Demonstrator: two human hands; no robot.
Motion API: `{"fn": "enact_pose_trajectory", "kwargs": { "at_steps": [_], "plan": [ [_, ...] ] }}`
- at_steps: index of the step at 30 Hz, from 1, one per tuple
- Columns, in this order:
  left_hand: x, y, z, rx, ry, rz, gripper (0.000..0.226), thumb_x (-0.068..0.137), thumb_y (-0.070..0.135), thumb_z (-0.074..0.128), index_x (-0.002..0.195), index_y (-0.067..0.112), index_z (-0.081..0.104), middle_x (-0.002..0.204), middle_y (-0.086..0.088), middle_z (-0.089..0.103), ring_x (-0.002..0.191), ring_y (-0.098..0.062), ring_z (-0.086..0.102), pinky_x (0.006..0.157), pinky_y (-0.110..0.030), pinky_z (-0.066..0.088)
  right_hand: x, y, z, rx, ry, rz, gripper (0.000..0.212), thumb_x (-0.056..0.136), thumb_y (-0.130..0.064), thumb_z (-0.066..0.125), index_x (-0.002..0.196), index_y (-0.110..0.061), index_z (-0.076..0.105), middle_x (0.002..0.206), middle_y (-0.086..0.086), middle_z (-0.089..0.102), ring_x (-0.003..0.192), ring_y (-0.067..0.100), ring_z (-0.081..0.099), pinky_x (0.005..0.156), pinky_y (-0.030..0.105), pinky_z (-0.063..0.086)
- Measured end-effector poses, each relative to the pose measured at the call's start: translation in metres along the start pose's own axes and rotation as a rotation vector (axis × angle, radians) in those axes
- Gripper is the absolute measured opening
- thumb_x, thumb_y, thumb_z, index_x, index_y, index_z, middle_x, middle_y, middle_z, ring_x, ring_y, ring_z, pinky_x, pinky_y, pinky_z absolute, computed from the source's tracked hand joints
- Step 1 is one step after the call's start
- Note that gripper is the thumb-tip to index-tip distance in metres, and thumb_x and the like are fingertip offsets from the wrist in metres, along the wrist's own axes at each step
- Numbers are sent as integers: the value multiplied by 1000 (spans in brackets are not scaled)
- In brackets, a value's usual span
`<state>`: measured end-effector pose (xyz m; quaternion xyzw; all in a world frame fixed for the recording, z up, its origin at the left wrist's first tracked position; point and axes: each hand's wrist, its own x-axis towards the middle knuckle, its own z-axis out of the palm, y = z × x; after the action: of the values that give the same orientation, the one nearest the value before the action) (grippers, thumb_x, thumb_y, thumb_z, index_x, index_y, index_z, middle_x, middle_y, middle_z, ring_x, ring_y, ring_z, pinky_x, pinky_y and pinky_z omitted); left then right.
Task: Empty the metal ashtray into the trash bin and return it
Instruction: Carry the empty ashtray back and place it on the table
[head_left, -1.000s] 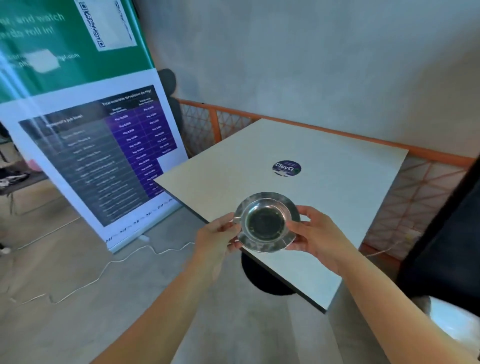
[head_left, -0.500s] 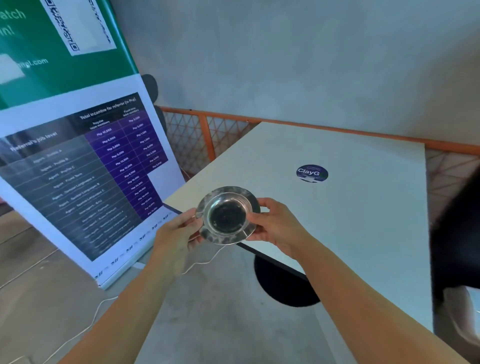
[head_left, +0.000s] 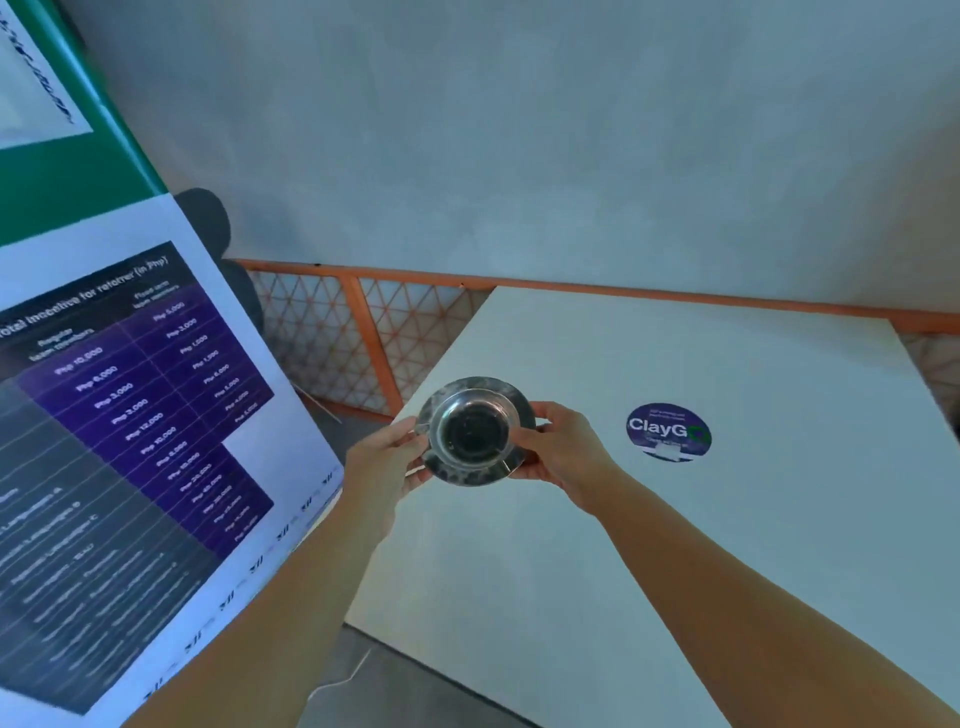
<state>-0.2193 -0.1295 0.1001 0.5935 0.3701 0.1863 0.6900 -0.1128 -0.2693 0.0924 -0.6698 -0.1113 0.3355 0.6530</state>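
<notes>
Hands hold the round shiny metal ashtray (head_left: 475, 431) by its wide rim, your left hand (head_left: 382, 467) on one side and your right hand (head_left: 558, 452) on the other. Each grip is closed on the rim. It sits level above the white square counter (head_left: 675, 519), near its left edge. Lower it slowly, keep it flat, then let go.

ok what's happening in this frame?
A person holds a metal ashtray by its rim with both hands, left hand on one side and right hand on the other. It sits upright above the near-left part of a white table, beside a round ClayGo sticker. The bowl looks dark inside; whether it is emptied is unclear. No trash bin is in view. A printed banner stands to the left.
</notes>
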Motion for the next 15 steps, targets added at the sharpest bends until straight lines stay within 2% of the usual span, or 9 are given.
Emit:
{"fn": "enact_pose_trajectory", "kwargs": {
  "at_steps": [3, 7, 9, 12, 15],
  "plan": [
    [60, 7, 5, 10, -41, -32, 34, 87, 4, 55, 121, 3, 58, 114, -14, 64, 100, -26, 60, 78, -32, 49, 45, -6, 6, 36, 72, 22, 37, 84, 4, 58, 120, -3, 55, 95, 18, 65, 81, 30, 67, 72, 40, 59],
    [137, 7, 12, 56, -127, -49, 33, 86, 5, 57, 119, 5, 58, 87, -4, 67, 77, -16, 62, 66, -26, 50, 103, -2, 15, 59, 197, 41, 34, 82, 5, 59, 116, 0, 57, 81, 12, 64, 72, 28, 66, 73, 41, 58],
    [173, 1, 16, 80, -165, -65, 28, 86, 4, 57, 114, 7, 61, 78, -1, 66, 70, -14, 61, 60, -24, 48, 129, 5, 18, 81, 271, 66, 33, 82, 6, 58, 114, 0, 59, 85, 15, 64, 76, 31, 66, 75, 42, 58],
    [225, -14, 23, 125, -199, -100, 22, 86, 3, 56, 104, 13, 64, 74, -2, 65, 66, -14, 60, 58, -24, 47, 167, 20, 22, 91, 354, 117, 31, 83, 7, 54, 112, 2, 61, 93, 20, 64, 80, 33, 65, 75, 43, 58],
    [265, -32, 31, 182, -264, -137, 20, 87, 3, 55, 104, 8, 65, 82, -8, 66, 67, -16, 59, 60, -25, 49, 199, 37, 22, 85, 425, 172, 29, 84, 6, 50, 110, 2, 62, 93, 20, 64, 77, 32, 64, 69, 40, 59]
  ]
}}
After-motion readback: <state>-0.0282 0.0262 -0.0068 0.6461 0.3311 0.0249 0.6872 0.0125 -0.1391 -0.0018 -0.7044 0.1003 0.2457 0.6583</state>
